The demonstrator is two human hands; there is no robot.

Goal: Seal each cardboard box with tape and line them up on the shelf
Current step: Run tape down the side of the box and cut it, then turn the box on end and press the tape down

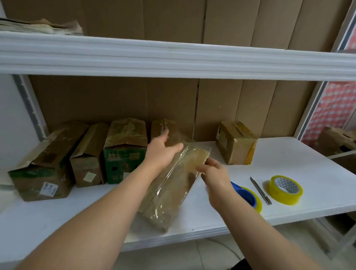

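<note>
White shelf (297, 164) holds the row; I'm pressing my flat left hand (161, 152) on the taped box (174, 181), right hand (214, 175) pinching its edge (slightly blurred); next, slide it beside the row's last box (163, 127)

I see soft, even indoor light, glare on the taped box (170, 182), motion blur on the right hand (214, 175), and wide-angle bending at 3 and 9 o'clock.
</note>
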